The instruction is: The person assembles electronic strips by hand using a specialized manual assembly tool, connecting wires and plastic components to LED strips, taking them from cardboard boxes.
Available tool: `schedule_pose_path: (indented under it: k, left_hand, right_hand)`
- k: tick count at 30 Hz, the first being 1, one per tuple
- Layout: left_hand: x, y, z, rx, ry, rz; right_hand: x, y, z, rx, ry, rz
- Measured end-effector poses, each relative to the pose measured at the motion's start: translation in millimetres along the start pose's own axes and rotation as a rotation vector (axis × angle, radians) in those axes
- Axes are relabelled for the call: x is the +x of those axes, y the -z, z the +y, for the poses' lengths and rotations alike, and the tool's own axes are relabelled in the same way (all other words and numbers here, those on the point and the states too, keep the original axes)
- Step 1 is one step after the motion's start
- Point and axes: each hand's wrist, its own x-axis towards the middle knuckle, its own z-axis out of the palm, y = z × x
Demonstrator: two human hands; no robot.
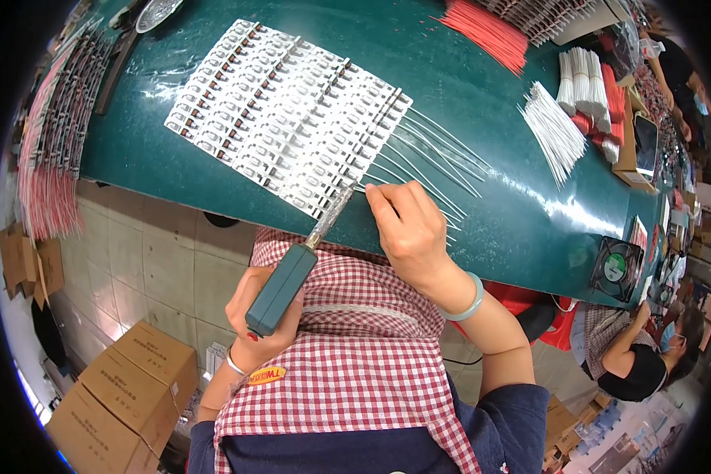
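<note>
My left hand (278, 336) is wrapped round the boxy dark green handle of a soldering iron (280, 291). Its metal shaft points up and to the right, with the tip at the near right corner of a white circuit-board panel (268, 103). Rows of small parts cover the panel, which lies tilted on the green table (521, 213). Beside the tip, my right hand (411, 233) pinches a thin white wire by its end at the panel's edge. Several other white wires (442, 154) fan out to the right from that same edge.
Loose white wires (554, 134), white bundles (584, 83) and red wires (486, 33) lie at the far right. A small black fan (615, 268) stands near the right end. Wired boards (55, 134) hang at the left. Cartons (126, 395) stand below; a person (640, 355) sits at right.
</note>
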Motion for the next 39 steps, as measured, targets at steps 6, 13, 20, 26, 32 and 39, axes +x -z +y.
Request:
schedule_pose_path:
  k: [6, 13, 20, 26, 32, 39]
  left_hand:
    - [-1.3, 2.2, 0.1, 0.030, 0.006, -0.004]
    - [-5.2, 4.5, -0.2, 0.001, 0.006, 0.045]
    - [-8.2, 9.6, -0.8, 0.026, -0.025, 0.030]
    - [-14.4, 10.7, -3.2, 0.023, 0.005, 0.025]
    - [-13.9, 9.4, -4.0, 0.012, -0.022, 0.018]
    - [-12.6, 7.2, -3.4, 0.008, -0.015, 0.007]
  right_hand:
    - [0.3, -1.3, 0.3, -0.006, 0.000, 0.008]
    - [-0.6, -1.7, -0.9, -0.012, -0.010, 0.006]
    - [-0.5, -1.1, -4.0, 0.049, -0.013, 0.131]
    - [-8.6, -5.8, -5.6, 0.093, -0.012, 0.059]
    - [-8.0, -5.6, -7.3, 0.094, -0.020, 0.063]
    - [-7.9, -7.4, -6.6, 0.078, 0.000, 0.053]
